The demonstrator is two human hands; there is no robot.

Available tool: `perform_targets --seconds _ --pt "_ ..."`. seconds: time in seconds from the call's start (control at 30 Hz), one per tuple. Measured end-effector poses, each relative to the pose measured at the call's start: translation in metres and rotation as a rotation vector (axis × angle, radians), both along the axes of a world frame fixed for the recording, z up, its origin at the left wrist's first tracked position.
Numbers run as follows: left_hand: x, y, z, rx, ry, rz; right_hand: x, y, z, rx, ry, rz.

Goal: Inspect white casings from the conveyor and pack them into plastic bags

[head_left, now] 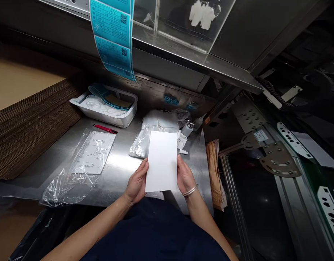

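Observation:
A plain white rectangular panel (163,161), perhaps card or thin board, is held upright-looking over the front of the metal table. My left hand (136,182) grips its left edge, thumb at the side. On the opposite edge, my right hand (185,175) closes round the panel, with a pale band on the wrist. Behind the panel lies a bundle of clear plastic bags (160,121), partly hidden by it. To the left, a printed white sheet or panel (94,152) lies in a clear plastic bag (66,188).
A red cutter (105,129) lies before a white tray (120,120) holding blue strips. Stacked cardboard (33,127) rises at left. Blue labels (112,40) hang from above. A dispenser bottle (187,128) stands behind; a conveyor with white punched parts (294,139) runs at right.

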State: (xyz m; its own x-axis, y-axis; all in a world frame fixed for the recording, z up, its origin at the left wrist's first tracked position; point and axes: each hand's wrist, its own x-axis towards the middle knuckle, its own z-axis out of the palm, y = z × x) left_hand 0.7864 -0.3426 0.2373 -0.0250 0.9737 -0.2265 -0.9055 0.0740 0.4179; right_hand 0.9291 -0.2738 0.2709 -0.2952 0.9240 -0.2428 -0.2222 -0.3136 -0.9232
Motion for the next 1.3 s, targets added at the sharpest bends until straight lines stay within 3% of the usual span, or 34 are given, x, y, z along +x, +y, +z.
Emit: perform_targets --seconds 0.1,0.2,0.33,0.43,0.57,0.63,0.73,0.87,0.93,0.97,1.07,1.13,1.2,1.3 --pt "-0.003 0.003 0.002 0.0 -0.019 -0.012 0.011 -0.002 -0.003 -0.079 -0.056 -0.076" --pt "-0.002 0.003 0.002 -0.018 0.029 -0.005 0.009 -0.007 -0.021 -0.132 -0.078 -0.142" --pt "0.006 -0.007 0.008 0.19 0.382 -0.166 -0.009 -0.016 -0.042 -0.309 -0.048 -0.301" --pt "0.012 -0.016 0.014 0.389 0.654 -0.271 -0.018 -0.017 -0.046 -0.462 -0.043 -0.207" --pt "0.014 -0.019 0.014 0.471 0.745 -0.29 -0.017 -0.012 -0.046 -0.446 -0.042 -0.124" --pt "0.013 -0.018 0.01 0.472 0.712 -0.335 -0.014 -0.009 -0.046 -0.394 -0.046 -0.17" --pt "0.006 -0.011 0.004 0.339 0.417 -0.29 -0.01 -0.011 -0.046 -0.275 -0.092 -0.25" --pt "-0.013 0.005 -0.005 -0.063 0.029 -0.101 -0.007 -0.013 -0.048 -0.047 -0.17 -0.03" --pt "-0.025 0.011 -0.008 -0.225 -0.038 -0.077 0.0 0.006 -0.05 0.114 -0.38 0.071" --pt "-0.03 0.013 -0.009 -0.291 -0.054 -0.066 0.005 0.022 -0.05 0.211 -0.544 0.053" --pt "-0.044 0.012 -0.006 -0.427 -0.085 -0.027 0.025 0.092 -0.048 0.426 -0.961 -0.162" --pt "-0.049 0.009 -0.002 -0.479 -0.111 -0.026 0.034 0.141 -0.048 0.45 -1.044 -0.237" --pt "-0.052 0.007 0.001 -0.494 -0.143 -0.03 0.035 0.177 -0.054 0.441 -1.051 -0.218" --pt "-0.053 0.007 0.003 -0.48 -0.184 -0.034 0.032 0.202 -0.063 0.473 -1.009 -0.198"
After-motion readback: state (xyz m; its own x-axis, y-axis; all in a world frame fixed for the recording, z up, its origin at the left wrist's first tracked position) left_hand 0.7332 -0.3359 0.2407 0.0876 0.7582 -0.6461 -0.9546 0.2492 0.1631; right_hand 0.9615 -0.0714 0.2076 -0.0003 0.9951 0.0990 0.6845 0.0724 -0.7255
